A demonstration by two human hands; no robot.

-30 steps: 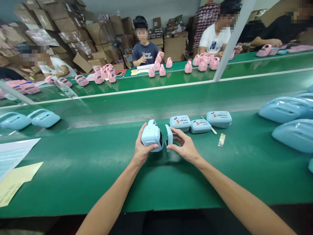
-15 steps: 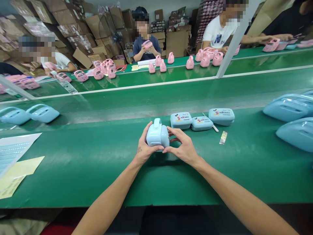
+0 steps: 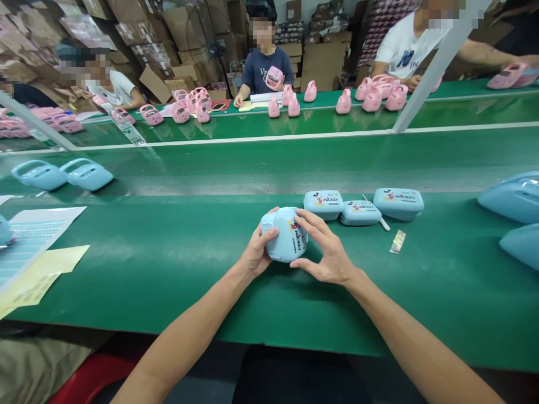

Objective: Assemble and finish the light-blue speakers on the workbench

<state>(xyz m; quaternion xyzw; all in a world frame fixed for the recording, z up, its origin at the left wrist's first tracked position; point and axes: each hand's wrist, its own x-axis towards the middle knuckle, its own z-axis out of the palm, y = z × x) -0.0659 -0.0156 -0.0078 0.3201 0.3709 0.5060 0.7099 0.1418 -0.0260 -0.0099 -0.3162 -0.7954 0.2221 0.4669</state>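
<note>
A small light-blue plastic case (image 3: 281, 246) with a Mickey print is held just above the green table, its printed face turned toward the right and up. My left hand (image 3: 256, 249) grips its left side, thumb across the front. Around the right side curve the fingers of my right hand (image 3: 330, 252), their tips on the printed face and the thumb near the lower edge. Beyond my right hand sit three blue Mickey cases: a left one (image 3: 323, 205), a smaller middle one (image 3: 360, 213) and a right one (image 3: 398, 203). A thin white stick (image 3: 384, 224) lies beside them.
A small foil packet (image 3: 397, 242) lies to the right. Large blue handled shells (image 3: 511, 199) stand at the right edge, two more (image 3: 87, 174) at the left. Paper sheets (image 3: 54, 224) lie on the left. Across the belt, several people handle pink cases (image 3: 372, 99).
My hands have turned the case, so its printed face now shows and its handle points left. My left thumb has moved onto its front. The view has shifted slightly.
</note>
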